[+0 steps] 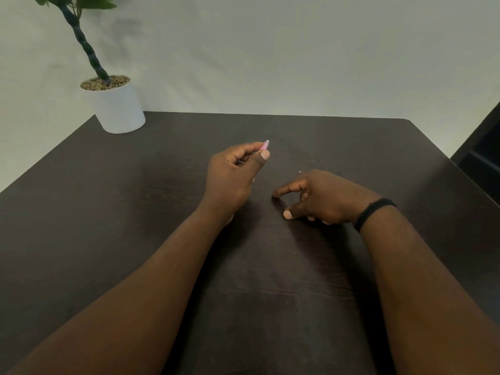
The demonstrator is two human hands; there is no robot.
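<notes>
With our left hand (pixel 232 182) pinching the small pink piece (pixel 265 145) just above mid-frame over the dark table (pixel 108 212), and our right hand (pixel 322 197) resting loosely curled and empty beside it, we judge a slackened pinch could drop it and send it rolling away.

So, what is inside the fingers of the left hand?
A small pink object, pinched by the left hand; only its tip sticks out. The rest is covered by the fingers, so its shape cannot be told.
</notes>
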